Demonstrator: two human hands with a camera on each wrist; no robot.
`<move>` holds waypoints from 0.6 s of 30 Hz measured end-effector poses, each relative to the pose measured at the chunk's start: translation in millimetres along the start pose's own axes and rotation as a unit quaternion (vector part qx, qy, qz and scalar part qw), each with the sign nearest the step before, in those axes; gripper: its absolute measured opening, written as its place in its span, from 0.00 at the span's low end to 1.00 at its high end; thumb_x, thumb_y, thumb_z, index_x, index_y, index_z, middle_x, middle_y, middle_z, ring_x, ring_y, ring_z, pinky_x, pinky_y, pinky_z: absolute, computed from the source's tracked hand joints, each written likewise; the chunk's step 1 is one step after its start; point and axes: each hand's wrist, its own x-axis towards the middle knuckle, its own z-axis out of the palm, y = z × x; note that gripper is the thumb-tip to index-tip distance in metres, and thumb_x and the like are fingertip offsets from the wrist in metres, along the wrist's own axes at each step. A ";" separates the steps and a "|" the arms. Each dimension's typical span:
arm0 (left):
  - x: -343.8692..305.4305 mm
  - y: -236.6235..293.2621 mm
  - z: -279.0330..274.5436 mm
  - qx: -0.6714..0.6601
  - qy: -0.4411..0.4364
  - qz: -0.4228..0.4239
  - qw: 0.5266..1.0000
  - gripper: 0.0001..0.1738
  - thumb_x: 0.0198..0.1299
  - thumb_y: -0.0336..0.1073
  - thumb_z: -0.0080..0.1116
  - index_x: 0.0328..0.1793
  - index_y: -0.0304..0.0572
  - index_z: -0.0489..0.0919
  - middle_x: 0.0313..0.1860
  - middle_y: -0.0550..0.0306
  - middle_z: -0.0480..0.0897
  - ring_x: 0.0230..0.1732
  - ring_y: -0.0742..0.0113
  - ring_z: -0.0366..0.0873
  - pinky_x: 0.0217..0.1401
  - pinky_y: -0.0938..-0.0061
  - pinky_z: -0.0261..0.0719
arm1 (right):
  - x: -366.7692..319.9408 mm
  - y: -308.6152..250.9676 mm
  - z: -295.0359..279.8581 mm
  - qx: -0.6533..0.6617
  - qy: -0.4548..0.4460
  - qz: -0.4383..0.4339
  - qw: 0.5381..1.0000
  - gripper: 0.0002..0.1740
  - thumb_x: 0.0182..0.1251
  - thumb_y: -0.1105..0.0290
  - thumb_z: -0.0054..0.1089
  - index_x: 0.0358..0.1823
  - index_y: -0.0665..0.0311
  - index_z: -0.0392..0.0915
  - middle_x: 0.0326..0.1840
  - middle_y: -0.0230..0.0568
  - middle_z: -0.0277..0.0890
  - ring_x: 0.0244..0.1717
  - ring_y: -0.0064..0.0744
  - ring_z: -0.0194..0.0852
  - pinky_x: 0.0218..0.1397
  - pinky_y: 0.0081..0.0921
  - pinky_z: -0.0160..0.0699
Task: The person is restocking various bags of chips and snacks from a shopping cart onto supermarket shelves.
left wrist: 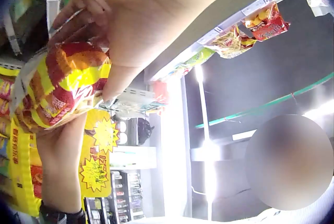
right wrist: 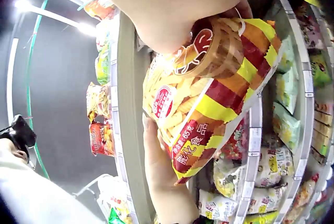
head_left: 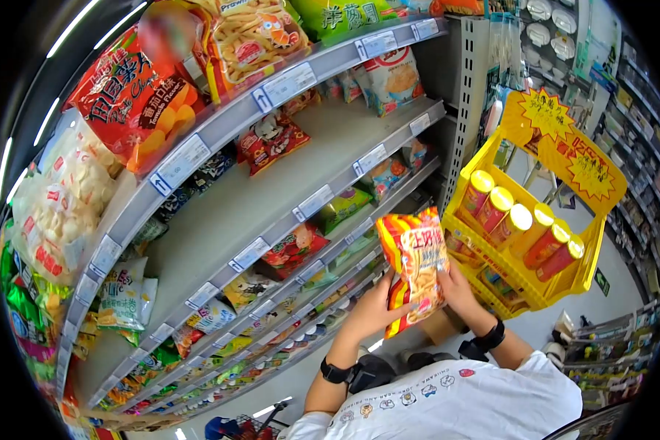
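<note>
**A plump, glossy plastic snack bag (head_left: 420, 257), striped red, yellow and orange, held from both sides**

The bag is in the air in front of the person's chest, tilted, its printed front facing up toward the head. The left hand (head_left: 374, 312) grips its lower side, thumb on one face and fingers round the other; the right hand (head_left: 456, 288) holds the opposite edge.

The print reads "puffed food", so it should be very light, its contents brittle and easily crushed. The film looks thin, crinkly and somewhat slippery, the body soft and cushioned with air. The flat, zigzag-cut end seals or the side margins seem the best hold; a hard squeeze in the middle would risk breaking the pieces.

A black band sits on each wrist, below a white cloth T-shirt (head_left: 455, 396) with a row of small printed figures.

Just beyond the right hand is a bright yellow display rack (head_left: 484, 253) bearing upright cylindrical canisters (head_left: 513, 224) with pale round lids, under a yellow header board (head_left: 565, 150) with jagged starbursts.

To the left run long, smooth, grey shelves (head_left: 330, 136), their edges lined with white price labels (head_left: 176, 165). On top sit a shiny red chip bag (head_left: 136, 103) and a clear bag of pale, knobbly puffs (head_left: 66, 183).
</note>
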 end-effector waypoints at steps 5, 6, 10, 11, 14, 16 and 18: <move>-11.8 4.5 -55.7 0.014 0.030 0.077 0.996 0.50 0.51 0.47 0.64 0.72 0.28 0.50 0.56 0.33 0.73 0.54 0.46 0.76 0.57 0.66 0.72 | 17.3 -76.3 31.2 0.132 0.007 0.061 0.989 0.20 0.71 0.68 0.44 0.61 0.68 0.62 0.50 0.41 0.75 0.49 0.24 0.71 0.53 0.24 0.69; -15.1 2.8 -66.4 -0.004 0.032 0.074 0.997 0.50 0.51 0.47 0.64 0.72 0.28 0.51 0.56 0.34 0.73 0.54 0.46 0.76 0.57 0.66 0.72 | 19.2 -87.9 39.9 0.130 0.015 0.047 0.990 0.20 0.71 0.67 0.44 0.61 0.68 0.62 0.49 0.41 0.75 0.49 0.24 0.71 0.53 0.24 0.69; -34.3 -9.2 -102.5 -0.056 0.044 0.065 0.995 0.49 0.50 0.44 0.66 0.72 0.29 0.52 0.54 0.36 0.75 0.53 0.52 0.77 0.56 0.68 0.73 | 24.6 -138.8 63.5 0.070 -0.008 0.032 0.997 0.19 0.71 0.67 0.44 0.60 0.66 0.61 0.49 0.42 0.75 0.48 0.23 0.71 0.53 0.24 0.69; -35.8 -14.0 -106.1 -0.064 0.058 0.079 0.993 0.49 0.50 0.43 0.66 0.72 0.29 0.52 0.54 0.36 0.75 0.52 0.54 0.78 0.56 0.69 0.73 | 24.5 -147.6 67.9 0.068 -0.009 0.030 0.997 0.20 0.71 0.66 0.44 0.61 0.66 0.61 0.49 0.42 0.75 0.48 0.24 0.72 0.52 0.24 0.70; -46.0 -5.3 -126.9 -0.094 0.074 0.065 0.991 0.44 0.49 0.33 0.68 0.69 0.28 0.57 0.56 0.41 0.75 0.55 0.62 0.76 0.59 0.71 0.71 | 27.3 -170.7 80.3 0.051 -0.019 0.031 0.998 0.21 0.71 0.65 0.45 0.62 0.65 0.60 0.48 0.43 0.75 0.47 0.25 0.73 0.51 0.24 0.71; -51.2 -6.6 -134.5 -0.114 0.085 0.054 0.988 0.43 0.48 0.32 0.67 0.69 0.28 0.57 0.56 0.41 0.75 0.56 0.62 0.76 0.59 0.70 0.71 | 28.7 -180.8 82.0 0.033 -0.039 0.050 0.997 0.22 0.70 0.65 0.45 0.62 0.65 0.59 0.48 0.43 0.76 0.47 0.26 0.74 0.50 0.25 0.72; -52.5 -13.6 -138.5 -0.153 0.107 0.078 0.979 0.42 0.48 0.29 0.67 0.69 0.29 0.57 0.57 0.41 0.74 0.57 0.61 0.74 0.61 0.69 0.70 | 38.1 -188.6 86.1 0.005 -0.049 0.026 0.998 0.22 0.69 0.64 0.47 0.61 0.65 0.60 0.46 0.44 0.77 0.45 0.27 0.77 0.47 0.26 0.74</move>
